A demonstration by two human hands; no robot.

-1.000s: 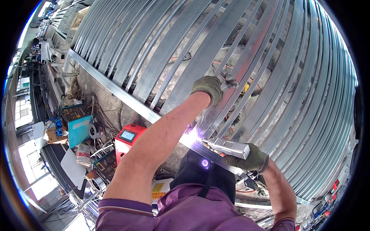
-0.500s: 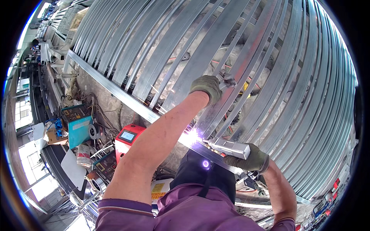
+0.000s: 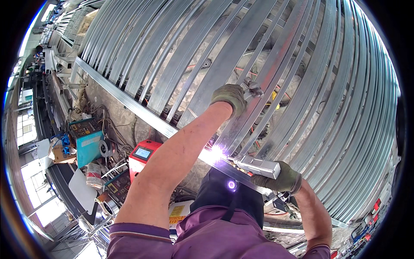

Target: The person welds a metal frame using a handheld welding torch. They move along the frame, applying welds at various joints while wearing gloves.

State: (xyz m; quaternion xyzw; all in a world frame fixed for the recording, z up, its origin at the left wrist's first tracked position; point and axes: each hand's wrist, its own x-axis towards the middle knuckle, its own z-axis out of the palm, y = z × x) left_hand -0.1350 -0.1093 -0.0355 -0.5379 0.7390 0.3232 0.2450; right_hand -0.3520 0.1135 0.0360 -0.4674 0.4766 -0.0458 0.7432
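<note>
Gloved left hand (image 3: 229, 96) curls beside a small grey metal piece (image 3: 253, 88) lying just off its knuckles; the fingertips are hidden, so I can't tell whether it's grasped. Below that hand, toward the body, a white-violet glare (image 3: 217, 153) blazes where slats (image 3: 235, 56) meet a long rail (image 3: 129, 101). And now the right hand (image 3: 282, 178), wrapped firmly round a silver torch (image 3: 258, 165)! Its long axis runs leftward from that grip and slightly away from the body, nozzle right at the glare; this right hand is the nearer to the torch, clearly.

Around them, well left of both grips, sits a teal machine (image 3: 89, 147), then a red box (image 3: 138, 165). Next comes the left forearm (image 3: 181, 144), slanting over the rail and hiding part of it, while more slats spread away right of both hands.
</note>
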